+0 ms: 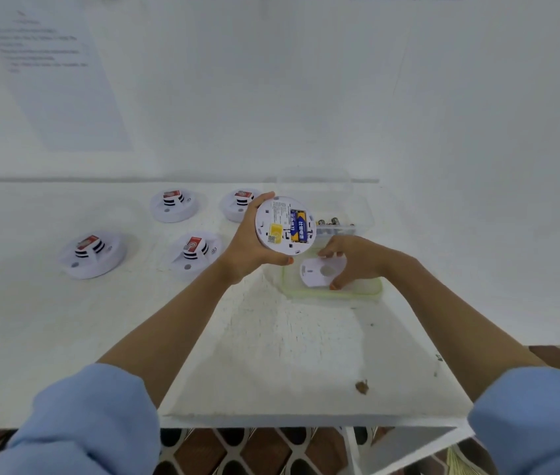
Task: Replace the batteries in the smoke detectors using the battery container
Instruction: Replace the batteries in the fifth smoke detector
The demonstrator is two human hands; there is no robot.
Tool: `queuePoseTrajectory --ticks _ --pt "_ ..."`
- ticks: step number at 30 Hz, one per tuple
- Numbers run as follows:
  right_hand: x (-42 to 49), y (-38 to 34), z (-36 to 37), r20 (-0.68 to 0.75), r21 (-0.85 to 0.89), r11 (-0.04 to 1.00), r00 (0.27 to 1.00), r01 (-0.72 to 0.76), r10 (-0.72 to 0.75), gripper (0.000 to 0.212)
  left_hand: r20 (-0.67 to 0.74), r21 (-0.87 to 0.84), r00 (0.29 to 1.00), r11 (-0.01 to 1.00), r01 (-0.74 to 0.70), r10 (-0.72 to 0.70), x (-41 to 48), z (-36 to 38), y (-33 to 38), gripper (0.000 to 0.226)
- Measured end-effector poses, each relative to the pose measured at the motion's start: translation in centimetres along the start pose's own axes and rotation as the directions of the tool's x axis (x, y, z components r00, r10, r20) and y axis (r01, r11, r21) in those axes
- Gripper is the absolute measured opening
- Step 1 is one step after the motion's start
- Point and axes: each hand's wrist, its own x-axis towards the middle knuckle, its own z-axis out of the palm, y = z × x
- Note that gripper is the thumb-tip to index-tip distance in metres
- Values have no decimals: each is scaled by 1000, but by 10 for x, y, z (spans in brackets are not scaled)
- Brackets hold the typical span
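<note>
**A:** Where's the detector now?

**B:** The smoke detector (285, 225) is up off the tabletop (271, 354), underside showing. The left hand (249, 248) grips it round the rim. Blue-and-yellow batteries (298, 226) sit in its open bay.

**A:** And the other hand?

**B:** The right hand (354, 260) pinches the round back plate (319, 271) over the green-rimmed lid (357, 296), just in front of the clear battery container (357, 214).

**A:** What could go wrong?

**B:** Likely a misaligned plate: if the tabs miss their slots, it won't lock. The one-handed rim grip could also slip during the twist. I can't tell whether the cells are fully seated. Four other detectors (93, 253) wait well apart, leftward.
</note>
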Motion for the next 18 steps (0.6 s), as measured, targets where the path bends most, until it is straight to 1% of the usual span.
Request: queuePoseTrajectory --ticks 2,4,8,10,12,15,18 --pt "-1 2 -4 -11 -7 1000 1000 -19 19 76 -5 7 1000 1000 -2 2 0 0 1 106" --pt "-5 7 -15 -65 -6 1000 997 -30 29 72 -19 11 1000 1000 -8 9 2 -1 3 105" --pt "-22 14 -49 -263 17 1000 964 -24 28 59 -29 5 999 1000 -28 28 7 -6 5 106" --pt "-23 10 -61 -382 83 996 924 37 -2 59 -38 3 999 1000 -28 28 10 -7 6 106" --pt "-16 -6 -66 -463 142 978 883 155 -73 61 -33 -8 999 1000 -19 19 15 -8 7 107" --pt "5 -35 -61 -472 142 946 860 291 -193 65 -10 -6 999 999 -35 35 26 -7 9 107" --pt "26 -53 -56 -464 93 940 850 328 -251 66 -27 58 994 993 -103 105 41 -9 12 107"
